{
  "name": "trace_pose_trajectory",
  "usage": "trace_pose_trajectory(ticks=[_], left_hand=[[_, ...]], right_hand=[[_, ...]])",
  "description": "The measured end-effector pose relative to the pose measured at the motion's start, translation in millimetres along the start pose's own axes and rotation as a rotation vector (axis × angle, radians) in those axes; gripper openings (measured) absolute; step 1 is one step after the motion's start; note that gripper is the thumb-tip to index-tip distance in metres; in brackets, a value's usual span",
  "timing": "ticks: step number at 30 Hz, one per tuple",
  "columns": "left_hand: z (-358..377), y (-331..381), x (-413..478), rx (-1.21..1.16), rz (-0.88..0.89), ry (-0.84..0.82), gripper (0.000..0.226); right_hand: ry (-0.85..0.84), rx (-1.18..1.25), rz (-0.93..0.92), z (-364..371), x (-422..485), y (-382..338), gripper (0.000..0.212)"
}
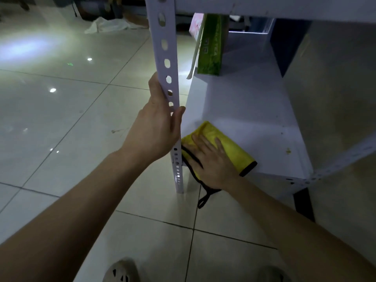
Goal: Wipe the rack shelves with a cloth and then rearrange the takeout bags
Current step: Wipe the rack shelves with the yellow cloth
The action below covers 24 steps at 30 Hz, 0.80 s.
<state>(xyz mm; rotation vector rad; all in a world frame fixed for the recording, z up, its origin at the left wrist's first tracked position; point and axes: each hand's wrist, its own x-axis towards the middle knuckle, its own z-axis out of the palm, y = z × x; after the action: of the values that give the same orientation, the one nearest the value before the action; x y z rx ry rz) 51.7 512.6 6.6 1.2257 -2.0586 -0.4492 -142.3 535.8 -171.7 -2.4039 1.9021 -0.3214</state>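
Observation:
A yellow cloth (230,143) with black trim lies on the near left corner of the rack's bottom white shelf (244,102). My right hand (211,159) presses flat on the cloth, fingers spread. A black loop of the cloth hangs over the shelf's front edge. My left hand (158,129) grips the rack's perforated white upright post (166,64). A green takeout bag (211,45) stands upright at the far end of the same shelf, with a pink and white bag (196,23) just behind it.
The shelf above (264,7) overhangs at the top. A small yellowish stain (288,151) marks the bottom shelf near its right front. Glossy tiled floor (71,119) spreads left; a crumpled white plastic bag (109,24) lies far back. My shoes show at the bottom.

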Motion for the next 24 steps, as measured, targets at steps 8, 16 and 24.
trace_pose_trajectory(ticks=[8,16,24], left_hand=[[3.5,-0.4,-1.3,-0.005,0.0,0.038,0.058],[7.2,2.3,0.9,-0.012,-0.011,0.047,0.055],[-9.8,26.8,-0.9,0.285,-0.291,-0.21,0.041]], right_hand=[[-0.145,0.026,0.07,-14.2,87.1,35.9,0.054],[-0.119,0.061,0.215,-6.0,114.8,11.6,0.062],[-0.084,0.056,0.293,-24.5,-7.1,37.8,0.054]])
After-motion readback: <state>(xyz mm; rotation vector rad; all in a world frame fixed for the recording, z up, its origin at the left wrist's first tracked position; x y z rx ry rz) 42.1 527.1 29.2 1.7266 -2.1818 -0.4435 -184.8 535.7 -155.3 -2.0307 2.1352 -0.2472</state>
